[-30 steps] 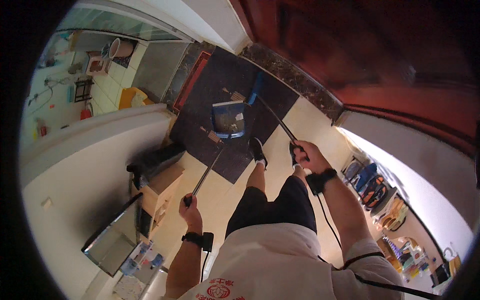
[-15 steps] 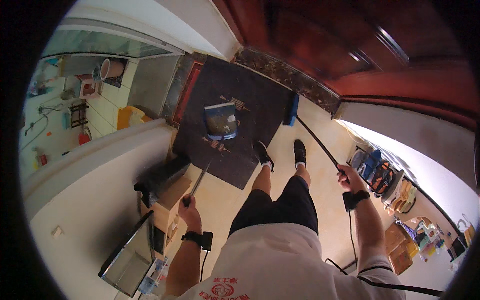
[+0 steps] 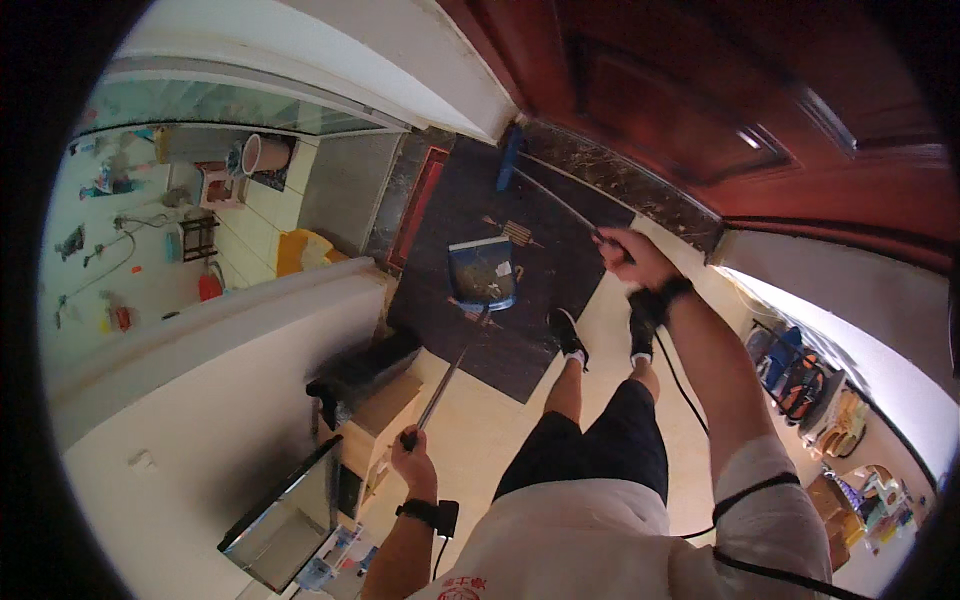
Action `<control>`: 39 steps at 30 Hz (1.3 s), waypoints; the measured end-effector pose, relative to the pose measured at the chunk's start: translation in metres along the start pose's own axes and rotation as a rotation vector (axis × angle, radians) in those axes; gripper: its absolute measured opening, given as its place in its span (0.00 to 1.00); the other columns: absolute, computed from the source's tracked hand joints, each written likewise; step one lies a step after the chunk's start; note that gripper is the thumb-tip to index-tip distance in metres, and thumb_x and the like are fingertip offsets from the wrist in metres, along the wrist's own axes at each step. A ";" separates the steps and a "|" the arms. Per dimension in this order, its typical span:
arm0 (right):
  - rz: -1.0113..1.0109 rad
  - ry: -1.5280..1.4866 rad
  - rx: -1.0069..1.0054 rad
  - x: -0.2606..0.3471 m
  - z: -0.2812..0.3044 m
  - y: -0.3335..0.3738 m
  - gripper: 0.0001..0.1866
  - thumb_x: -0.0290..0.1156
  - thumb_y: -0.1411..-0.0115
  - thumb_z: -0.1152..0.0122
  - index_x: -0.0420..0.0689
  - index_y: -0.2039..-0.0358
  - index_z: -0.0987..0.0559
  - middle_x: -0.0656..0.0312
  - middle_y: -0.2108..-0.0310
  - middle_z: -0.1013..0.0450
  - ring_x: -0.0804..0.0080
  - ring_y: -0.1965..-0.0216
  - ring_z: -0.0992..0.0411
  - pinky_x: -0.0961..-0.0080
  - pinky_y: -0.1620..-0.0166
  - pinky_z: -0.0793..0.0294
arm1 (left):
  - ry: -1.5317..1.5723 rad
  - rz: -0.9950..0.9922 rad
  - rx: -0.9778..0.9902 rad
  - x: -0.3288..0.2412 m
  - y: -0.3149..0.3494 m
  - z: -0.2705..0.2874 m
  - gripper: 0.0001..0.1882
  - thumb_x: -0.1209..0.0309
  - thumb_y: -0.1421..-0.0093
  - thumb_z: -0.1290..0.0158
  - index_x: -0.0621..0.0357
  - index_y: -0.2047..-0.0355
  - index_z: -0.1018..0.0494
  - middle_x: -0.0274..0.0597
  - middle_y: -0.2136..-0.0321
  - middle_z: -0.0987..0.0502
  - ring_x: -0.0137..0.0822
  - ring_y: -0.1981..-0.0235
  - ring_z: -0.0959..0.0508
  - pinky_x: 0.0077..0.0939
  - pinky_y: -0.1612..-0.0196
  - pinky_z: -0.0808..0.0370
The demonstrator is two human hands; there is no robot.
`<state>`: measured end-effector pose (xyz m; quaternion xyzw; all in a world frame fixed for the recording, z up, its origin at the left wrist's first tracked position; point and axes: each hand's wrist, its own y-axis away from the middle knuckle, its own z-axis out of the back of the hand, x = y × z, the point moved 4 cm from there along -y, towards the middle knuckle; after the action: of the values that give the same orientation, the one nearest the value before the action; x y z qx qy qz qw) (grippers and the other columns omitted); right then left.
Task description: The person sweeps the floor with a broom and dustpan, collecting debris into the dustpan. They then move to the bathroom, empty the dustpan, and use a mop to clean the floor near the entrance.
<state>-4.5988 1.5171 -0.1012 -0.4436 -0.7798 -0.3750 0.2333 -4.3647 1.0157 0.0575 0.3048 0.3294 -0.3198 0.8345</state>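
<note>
Dustpan [image 3: 495, 303] sits amid the dark mat [image 3: 560, 270], broom [image 3: 508, 160] at its far edge. Far left stands a pale bin [image 3: 267, 153], contents unclear. Left hand [image 3: 415, 465] wraps the dustpan's handle [image 3: 445, 388], right hand [image 3: 638, 260] the broom's. Inside the dustpan lie brownish debris [image 3: 480, 278] and, toward the right, a white scrap [image 3: 503, 268].

The dustpan [image 3: 472, 274], blue with a pale front lip, lies open side up near the middle of the dark mat [image 3: 432, 250], lip facing the far edge; it contains a pale scrap [image 3: 503, 269], and its long handle slopes back across the near edge. The broom [image 3: 509, 163] has a blue head positioned over the far edge, its slim handle angled toward the right edge.
</note>
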 end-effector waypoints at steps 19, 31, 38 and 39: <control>-0.361 -0.823 -0.883 -0.105 0.091 0.226 0.10 0.34 0.34 0.43 0.48 0.70 0.33 0.67 0.84 0.36 0.81 0.90 0.45 0.83 0.80 0.38 | -0.221 -0.097 0.186 -0.028 -0.024 -0.025 0.09 0.82 0.41 0.42 0.63 0.60 0.24 0.34 0.64 0.23 0.29 0.63 0.25 0.22 0.56 0.27; -0.415 -0.611 -0.937 -0.093 0.003 0.342 0.07 0.36 0.33 0.46 0.46 0.63 0.26 0.71 0.85 0.40 0.83 0.90 0.48 0.83 0.81 0.41 | -0.159 -0.196 0.271 -0.039 -0.056 -0.043 0.07 0.77 0.38 0.43 0.62 0.60 0.23 0.34 0.65 0.24 0.28 0.63 0.26 0.21 0.55 0.28; 0.396 0.842 -0.282 -0.060 -0.025 0.221 0.14 0.23 0.40 0.43 0.35 0.54 0.26 0.65 0.81 0.35 0.73 0.82 0.38 0.77 0.71 0.29 | -0.136 -0.113 0.229 -0.037 -0.050 -0.021 0.07 0.77 0.39 0.42 0.63 0.60 0.24 0.33 0.64 0.24 0.28 0.62 0.26 0.22 0.54 0.27; 0.520 0.917 -0.238 -0.059 -0.025 0.189 0.18 0.22 0.41 0.42 0.34 0.50 0.27 0.64 0.80 0.34 0.72 0.81 0.37 0.76 0.69 0.28 | -0.142 -0.124 0.217 -0.034 -0.049 -0.014 0.07 0.78 0.39 0.43 0.63 0.60 0.24 0.33 0.64 0.24 0.28 0.62 0.26 0.22 0.54 0.27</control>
<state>-4.4043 1.5283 -0.0558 -0.4362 -0.4145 -0.5458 0.5830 -4.4254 1.0075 0.0596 0.3489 0.2510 -0.4254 0.7965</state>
